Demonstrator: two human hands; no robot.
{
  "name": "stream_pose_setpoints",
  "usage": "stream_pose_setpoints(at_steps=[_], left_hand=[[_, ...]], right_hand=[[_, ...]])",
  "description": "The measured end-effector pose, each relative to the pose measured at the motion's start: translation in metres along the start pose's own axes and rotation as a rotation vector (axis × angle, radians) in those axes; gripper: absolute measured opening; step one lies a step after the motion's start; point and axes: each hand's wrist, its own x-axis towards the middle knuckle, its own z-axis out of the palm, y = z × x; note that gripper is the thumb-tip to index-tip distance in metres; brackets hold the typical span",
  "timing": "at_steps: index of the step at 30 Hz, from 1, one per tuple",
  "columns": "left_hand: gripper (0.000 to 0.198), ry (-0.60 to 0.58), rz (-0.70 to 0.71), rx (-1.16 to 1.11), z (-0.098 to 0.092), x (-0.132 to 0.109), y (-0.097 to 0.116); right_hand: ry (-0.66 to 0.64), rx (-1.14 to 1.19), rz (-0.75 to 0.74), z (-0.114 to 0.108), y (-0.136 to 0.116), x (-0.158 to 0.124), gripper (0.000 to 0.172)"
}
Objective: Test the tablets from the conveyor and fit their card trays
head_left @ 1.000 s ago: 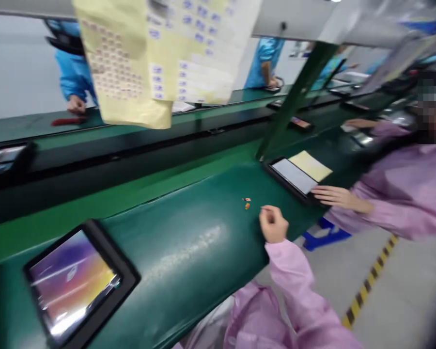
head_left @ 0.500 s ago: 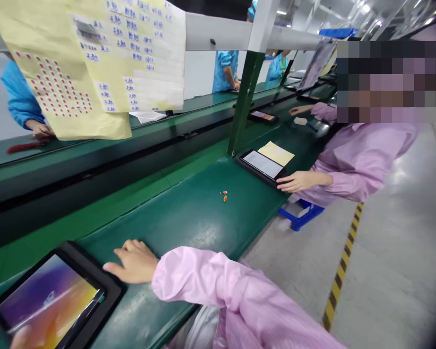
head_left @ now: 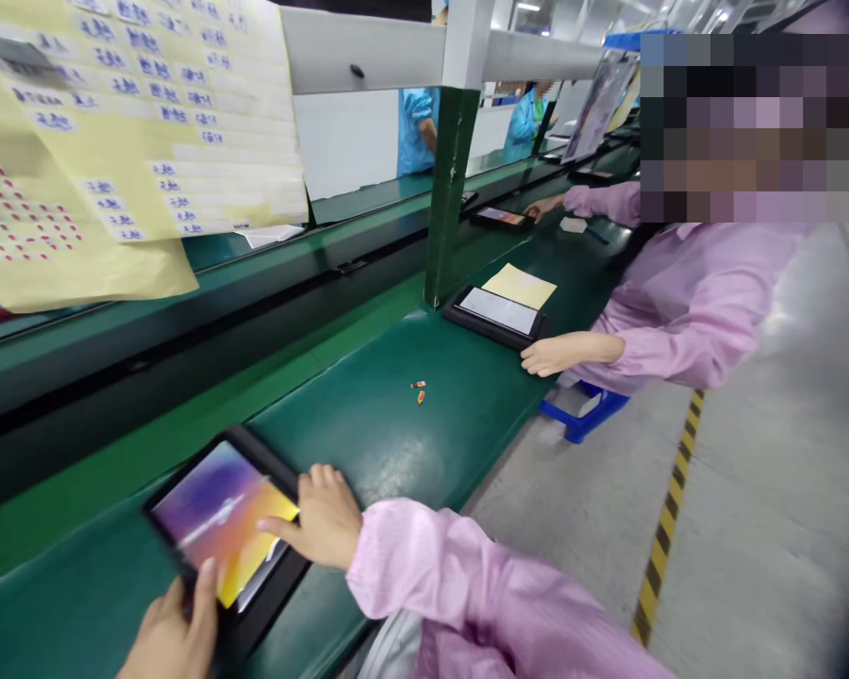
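Observation:
A black-framed tablet (head_left: pixel 216 514) lies on the green conveyor belt (head_left: pixel 389 443), its screen showing purple and orange. My left hand (head_left: pixel 170 632) grips the tablet's near edge, with the thumb over the frame. My right hand (head_left: pixel 320 521) rests at the tablet's right side, its index finger stretched onto the screen and holding nothing. A little beyond that hand lie a couple of tiny orange pieces (head_left: pixel 418 391) on the belt, not touching either hand.
To my right, a co-worker in a pink smock (head_left: pixel 686 321) has a hand (head_left: pixel 556 356) beside a second tablet (head_left: pixel 499 311) with yellow paper (head_left: pixel 520 286). A green post (head_left: pixel 451 198) rises beyond, and a yellow sheet (head_left: pixel 134 123) hangs at upper left. A blue stool (head_left: pixel 584 415) stands on the floor.
My right hand has moved left from near the orange pieces onto the tablet. My left hand has come into view on the tablet's edge. The view has swung level.

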Motion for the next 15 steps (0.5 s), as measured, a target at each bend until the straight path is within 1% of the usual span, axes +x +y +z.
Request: stream_pose_setpoints(at_steps=[2,4,6,7,8,9,10,12,14,15], left_hand=[[0.064,-0.112,0.048,-0.072,0.007,-0.005,0.034],[0.069,-0.185,0.121,-0.158,0.007,-0.012,0.068],[0.067,-0.298,0.154,-0.224,0.002,-0.014,0.096],[0.064,-0.347,0.143,-0.234,-0.001,-0.014,0.108],[0.062,-0.359,0.115,-0.229,-0.004,-0.011,0.118],[0.061,-0.329,0.09,-0.219,-0.007,-0.008,0.126],[0.059,-0.252,0.076,-0.211,-0.009,-0.004,0.134],[0.055,-0.056,0.103,-0.191,-0.009,0.003,0.148],[0.056,0.074,0.161,-0.153,-0.004,0.007,0.159],[0.057,0.104,0.176,-0.128,0.0,0.008,0.163]], right_hand=[[0.025,-0.026,0.102,-0.025,0.029,-0.02,0.085],[0.038,-0.034,0.198,-0.047,0.057,-0.038,0.081],[0.055,-0.038,0.262,-0.067,0.084,-0.052,0.075],[0.083,-0.041,0.275,-0.075,0.096,-0.055,0.073],[0.126,-0.04,0.272,-0.082,0.106,-0.057,0.073],[0.175,-0.033,0.247,-0.086,0.115,-0.056,0.073],[0.223,-0.016,0.202,-0.089,0.122,-0.053,0.074],[0.294,0.03,0.082,-0.089,0.132,-0.043,0.072],[0.3,0.063,-0.014,-0.084,0.137,-0.032,0.064],[0.294,0.071,-0.04,-0.08,0.138,-0.026,0.06]])
